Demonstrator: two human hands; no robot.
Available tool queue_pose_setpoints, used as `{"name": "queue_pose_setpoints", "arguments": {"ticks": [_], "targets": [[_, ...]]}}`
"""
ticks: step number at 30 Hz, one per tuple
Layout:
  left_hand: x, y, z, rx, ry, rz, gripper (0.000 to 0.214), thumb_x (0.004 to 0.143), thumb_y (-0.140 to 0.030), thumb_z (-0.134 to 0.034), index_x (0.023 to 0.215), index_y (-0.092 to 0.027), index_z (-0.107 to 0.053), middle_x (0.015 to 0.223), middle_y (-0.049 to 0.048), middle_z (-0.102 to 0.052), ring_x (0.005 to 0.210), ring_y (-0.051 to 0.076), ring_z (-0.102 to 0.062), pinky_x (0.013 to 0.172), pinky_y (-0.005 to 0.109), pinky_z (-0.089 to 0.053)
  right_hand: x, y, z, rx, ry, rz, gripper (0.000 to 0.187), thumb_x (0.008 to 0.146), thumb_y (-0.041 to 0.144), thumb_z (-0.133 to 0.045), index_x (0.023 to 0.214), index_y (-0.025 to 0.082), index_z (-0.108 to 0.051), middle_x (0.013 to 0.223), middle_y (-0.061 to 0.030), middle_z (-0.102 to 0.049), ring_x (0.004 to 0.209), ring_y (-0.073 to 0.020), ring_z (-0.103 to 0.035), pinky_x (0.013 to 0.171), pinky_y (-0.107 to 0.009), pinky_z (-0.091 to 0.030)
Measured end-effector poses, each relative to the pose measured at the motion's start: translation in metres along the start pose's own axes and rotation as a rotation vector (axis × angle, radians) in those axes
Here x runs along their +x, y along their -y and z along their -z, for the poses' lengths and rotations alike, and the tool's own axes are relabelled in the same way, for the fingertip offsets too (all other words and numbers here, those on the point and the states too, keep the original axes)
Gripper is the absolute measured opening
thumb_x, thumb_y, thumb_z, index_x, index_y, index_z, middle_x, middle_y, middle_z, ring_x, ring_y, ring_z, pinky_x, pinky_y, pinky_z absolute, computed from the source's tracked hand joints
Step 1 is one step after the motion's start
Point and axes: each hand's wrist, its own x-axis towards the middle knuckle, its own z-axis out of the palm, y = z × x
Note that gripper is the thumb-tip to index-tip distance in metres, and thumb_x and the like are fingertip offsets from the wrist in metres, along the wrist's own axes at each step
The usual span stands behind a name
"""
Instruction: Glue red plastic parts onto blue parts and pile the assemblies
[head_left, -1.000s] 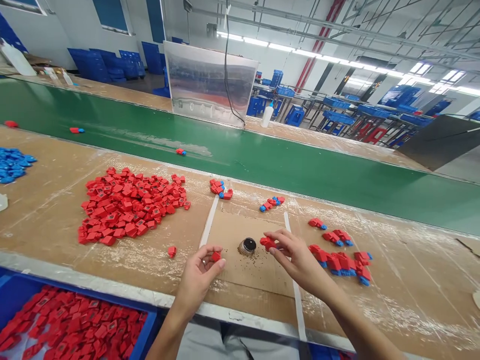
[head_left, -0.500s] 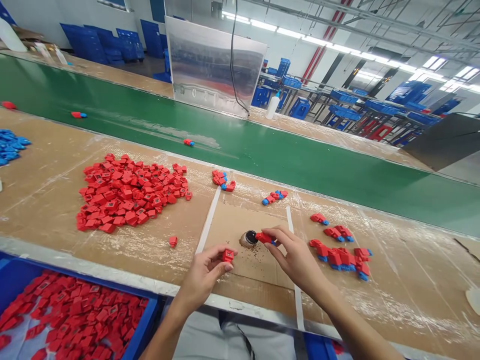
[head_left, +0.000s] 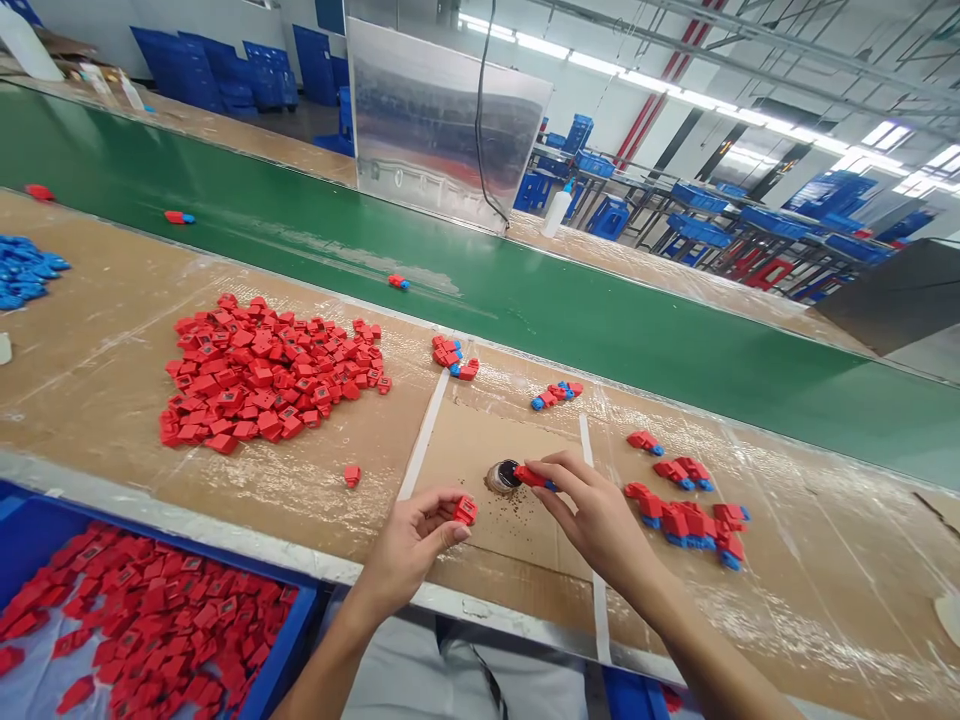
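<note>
Between the thumb and fingers of my left hand (head_left: 416,540) is a small red plastic block (head_left: 465,510) with a square opening facing up. My right hand (head_left: 589,500) pinches a red-and-blue plastic piece (head_left: 534,477), its red end at the rim of a small round jar (head_left: 502,476) with a dark top or contents. Whether the piece touches the jar I cannot tell. Dark specks lie around the jar on a cardboard sheet (head_left: 480,430). A single red block (head_left: 352,476) rests left of my left hand.
A large heap of red blocks (head_left: 270,370) lies at the left, with blue pieces (head_left: 26,270) beyond it. Red-and-blue pieces (head_left: 690,522) are grouped at the right. A blue crate (head_left: 296,625) of red blocks stands below the table edge. Behind runs a green conveyor belt (head_left: 600,300).
The view has shifted slightly. My left hand has tilted the red block a little. My right hand still holds the red-and-blue piece at the jar.
</note>
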Motion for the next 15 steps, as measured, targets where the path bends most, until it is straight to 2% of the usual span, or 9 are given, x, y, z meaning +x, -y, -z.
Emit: {"name": "queue_pose_setpoints", "arguments": {"ticks": [5, 15], "targets": [[-0.0011, 0.0026, 0.001, -0.041, 0.02, 0.04, 0.028, 0.08, -0.031, -0.072, 0.104, -0.018, -0.069, 0.084, 0.0027, -0.067, 0.079, 0.014, -0.06, 0.069, 0.022, -0.048, 0.0044, 0.0045, 0.0056, -0.013, -0.037, 0.0, 0.023, 0.101, 0.029, -0.043, 0.116, 0.022, -0.059, 0.107, -0.0109, -0.062, 0.094, -0.0238, -0.063, 0.078, -0.036, -0.053], [-0.0007, 0.0081, 0.0028, -0.098, 0.089, 0.094, 0.027, 0.079, -0.027, -0.074, 0.104, -0.017, -0.068, 0.085, 0.0012, -0.066, 0.078, 0.011, -0.059, 0.071, 0.022, -0.048, 0.0074, 0.0064, 0.0065, 0.006, -0.085, 0.032, 0.02, 0.1, 0.026, -0.048, 0.116, 0.021, -0.059, 0.107, -0.009, -0.062, 0.094, -0.0217, -0.062, 0.077, -0.034, -0.051]]}}
